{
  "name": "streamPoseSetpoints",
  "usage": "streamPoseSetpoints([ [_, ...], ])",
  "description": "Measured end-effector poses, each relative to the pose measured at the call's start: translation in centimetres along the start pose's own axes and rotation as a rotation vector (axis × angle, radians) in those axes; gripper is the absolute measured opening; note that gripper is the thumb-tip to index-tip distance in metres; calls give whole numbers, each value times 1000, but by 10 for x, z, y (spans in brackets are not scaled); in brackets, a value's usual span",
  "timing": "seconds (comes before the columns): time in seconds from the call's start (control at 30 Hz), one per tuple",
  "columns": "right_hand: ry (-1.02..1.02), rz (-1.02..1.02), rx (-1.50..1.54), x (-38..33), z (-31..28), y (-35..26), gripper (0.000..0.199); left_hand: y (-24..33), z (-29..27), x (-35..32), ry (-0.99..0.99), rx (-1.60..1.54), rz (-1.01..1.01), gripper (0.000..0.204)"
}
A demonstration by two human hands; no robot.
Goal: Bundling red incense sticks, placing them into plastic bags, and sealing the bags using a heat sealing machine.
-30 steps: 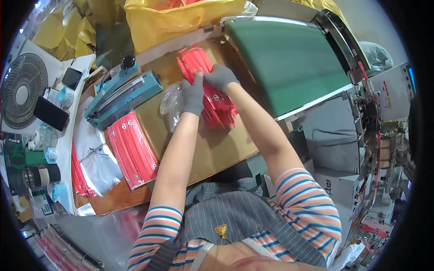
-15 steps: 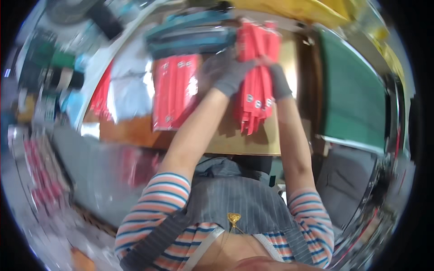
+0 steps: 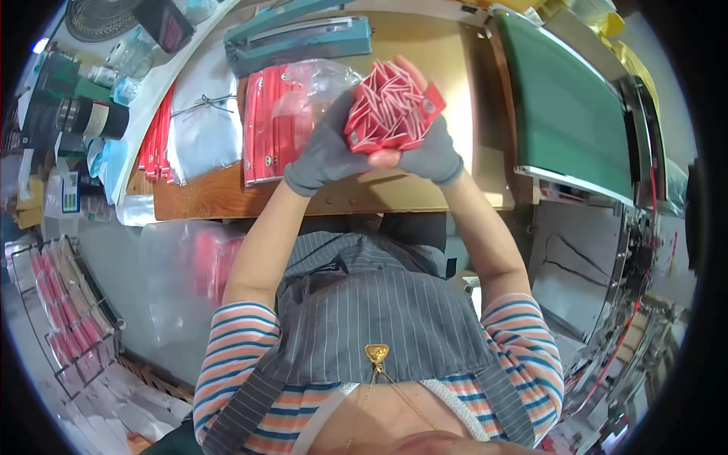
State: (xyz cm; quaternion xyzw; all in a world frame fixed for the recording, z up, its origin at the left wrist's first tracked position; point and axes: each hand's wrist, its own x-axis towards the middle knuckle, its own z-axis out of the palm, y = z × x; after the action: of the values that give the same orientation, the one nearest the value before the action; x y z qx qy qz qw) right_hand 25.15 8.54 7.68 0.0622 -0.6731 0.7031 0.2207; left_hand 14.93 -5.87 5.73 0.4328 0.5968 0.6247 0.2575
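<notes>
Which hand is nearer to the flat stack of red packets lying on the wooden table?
Left. The left hand is right beside the flat stack of red packets; the right hand is farther off.

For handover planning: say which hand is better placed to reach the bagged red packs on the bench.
Left, probably. The left hand is right beside the bagged red packs; the right hand grips the red bundle farther away.

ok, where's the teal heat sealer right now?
In the head view the teal heat sealer lies at the far edge of the wooden table, upper left of centre, just beyond the flat red packets and the clear bag.
</notes>
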Motion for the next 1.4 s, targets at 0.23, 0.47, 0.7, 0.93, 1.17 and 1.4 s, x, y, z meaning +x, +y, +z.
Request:
streamPoseSetpoints([
  [0.23, 47, -65, -54, -19, 9, -9, 128, 9, -1, -20, -29, -119, 17, 86],
  [0.47, 244, 216, 30, -21, 67, -43, 93, 39, -11, -31, -89, -84, -9, 76],
  [0.7, -272, 517, 207, 25, 45, -53, 57, -3, 27, -80, -82, -933, -303, 58],
  [0.93, -240, 529, 637, -5, 49, -8, 50, -16, -74, -54, 14, -263, -555, 56],
  [1.17, -154, 440, 807, -18, 59, -7, 63, 115, 7, -40, -214, 659, 388, 35],
  [1.4, 200, 639, 1095, -83, 56, 0, 65, 30, 41, -104, 640, 265, 272, 12],
])
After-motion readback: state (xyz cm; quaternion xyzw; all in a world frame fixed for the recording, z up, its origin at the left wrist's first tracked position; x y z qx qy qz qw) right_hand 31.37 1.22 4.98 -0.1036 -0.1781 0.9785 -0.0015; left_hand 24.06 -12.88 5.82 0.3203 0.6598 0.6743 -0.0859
